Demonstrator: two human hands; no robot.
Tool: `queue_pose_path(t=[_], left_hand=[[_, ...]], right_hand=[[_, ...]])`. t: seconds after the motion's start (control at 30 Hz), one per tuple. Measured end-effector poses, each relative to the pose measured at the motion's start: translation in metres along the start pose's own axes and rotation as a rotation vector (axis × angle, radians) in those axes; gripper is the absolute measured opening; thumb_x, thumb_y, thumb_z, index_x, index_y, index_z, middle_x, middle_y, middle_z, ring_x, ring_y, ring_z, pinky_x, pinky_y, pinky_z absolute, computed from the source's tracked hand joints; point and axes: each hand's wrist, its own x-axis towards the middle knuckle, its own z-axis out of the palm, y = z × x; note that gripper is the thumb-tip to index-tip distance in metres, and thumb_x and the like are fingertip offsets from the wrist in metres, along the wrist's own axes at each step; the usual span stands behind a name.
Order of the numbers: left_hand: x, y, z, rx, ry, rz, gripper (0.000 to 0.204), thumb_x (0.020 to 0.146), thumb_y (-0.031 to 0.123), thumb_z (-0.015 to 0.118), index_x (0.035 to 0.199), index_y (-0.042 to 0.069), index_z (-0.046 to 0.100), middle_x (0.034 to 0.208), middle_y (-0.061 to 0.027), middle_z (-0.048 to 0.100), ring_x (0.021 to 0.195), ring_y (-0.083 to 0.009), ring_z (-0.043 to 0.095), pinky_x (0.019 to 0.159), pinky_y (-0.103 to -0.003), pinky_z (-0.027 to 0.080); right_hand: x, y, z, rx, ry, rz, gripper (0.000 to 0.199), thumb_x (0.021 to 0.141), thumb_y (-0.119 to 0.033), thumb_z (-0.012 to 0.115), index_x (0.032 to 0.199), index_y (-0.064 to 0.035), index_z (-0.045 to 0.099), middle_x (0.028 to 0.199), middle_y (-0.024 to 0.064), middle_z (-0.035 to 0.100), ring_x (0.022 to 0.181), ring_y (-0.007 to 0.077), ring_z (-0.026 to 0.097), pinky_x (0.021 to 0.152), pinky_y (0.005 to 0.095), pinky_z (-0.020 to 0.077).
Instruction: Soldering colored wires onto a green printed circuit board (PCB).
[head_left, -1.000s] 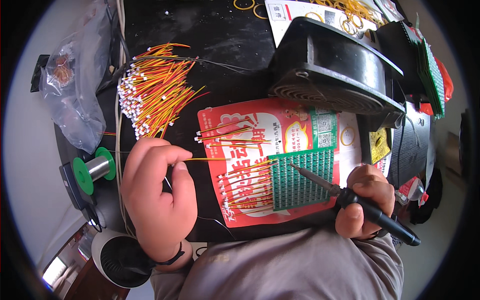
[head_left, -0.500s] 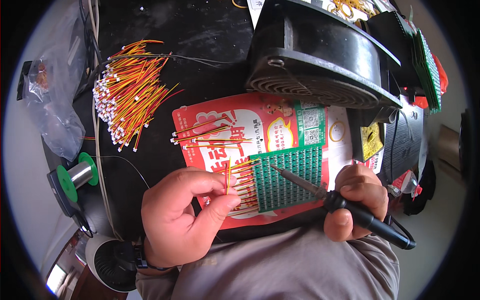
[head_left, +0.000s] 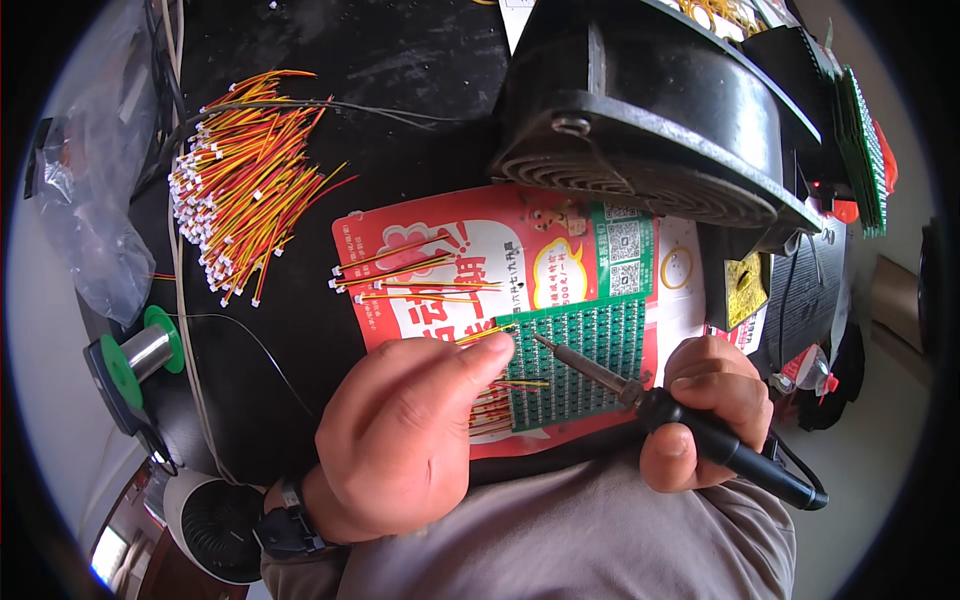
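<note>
My left hand (head_left: 400, 435) is closed in a pinch at the left edge of a green circuit board panel (head_left: 585, 375). From under its thumb a thin red-and-yellow wire lead (head_left: 528, 384) sticks out over the board; the pinching fingertips are hidden. More leads (head_left: 488, 414) lie in a row along that edge, partly covered by the hand. My right hand (head_left: 715, 400) grips a black-handled soldering iron (head_left: 690, 412), its tip over the board's upper left part. A few loose leads (head_left: 420, 262) lie on the red printed sheet (head_left: 370, 225) beneath the board.
A heap of leads with white connectors (head_left: 245, 190) lies at the left. Nearby are a solder reel (head_left: 150, 355) and a clear plastic bag (head_left: 95, 210). A big black fan (head_left: 660, 110) stands behind the board; a yellow sponge (head_left: 743, 288) is on its right.
My left hand has moved right and turned over, bringing its lead from upright to lying over the board's left edge. The soldering iron has hardly moved. The view has shifted slightly.
</note>
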Motion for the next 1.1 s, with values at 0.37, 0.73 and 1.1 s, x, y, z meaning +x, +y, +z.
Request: queue_pose_path(t=[0.37, 0.73, 1.1], left_hand=[[-0.001, -0.007, 0.004, 0.081, -0.063, 0.171, 0.025, 0.075, -0.009, 0.073, 0.100, -0.004, 0.071, 0.089, -0.0121, 0.063, 0.072, -0.0228, 0.063, 0.062, -0.031, 0.053], [-0.003, -0.017, 0.013, 0.433, -0.032, 0.305, 0.023, 0.073, 0.001, 0.072, 0.096, -0.005, 0.071, 0.088, -0.0110, 0.061, 0.077, -0.0246, 0.062, 0.061, -0.033, 0.052], [-0.001, -0.021, 0.014, 0.404, -0.061, 0.341, 0.022, 0.073, 0.000, 0.071, 0.094, -0.007, 0.070, 0.084, -0.0112, 0.059, 0.074, -0.0249, 0.059, 0.059, -0.035, 0.051]], right_hand=[[0.001, 0.001, 0.003, 0.011, 0.015, -0.018, 0.035, 0.077, -0.009, 0.077, 0.095, 0.0099, 0.053, 0.065, 0.0125, 0.058, 0.042, 0.0181, 0.050, 0.037, 0.0297, 0.0400], [0.001, 0.003, 0.007, -0.004, 0.008, 0.008, 0.035, 0.077, -0.011, 0.077, 0.093, 0.0100, 0.054, 0.063, 0.0125, 0.059, 0.043, 0.0189, 0.052, 0.037, 0.0302, 0.0400], [0.001, -0.001, 0.004, -0.033, -0.064, 0.031, 0.038, 0.075, -0.011, 0.079, 0.095, 0.0112, 0.055, 0.067, 0.0128, 0.061, 0.044, 0.0201, 0.053, 0.039, 0.0307, 0.0423]])
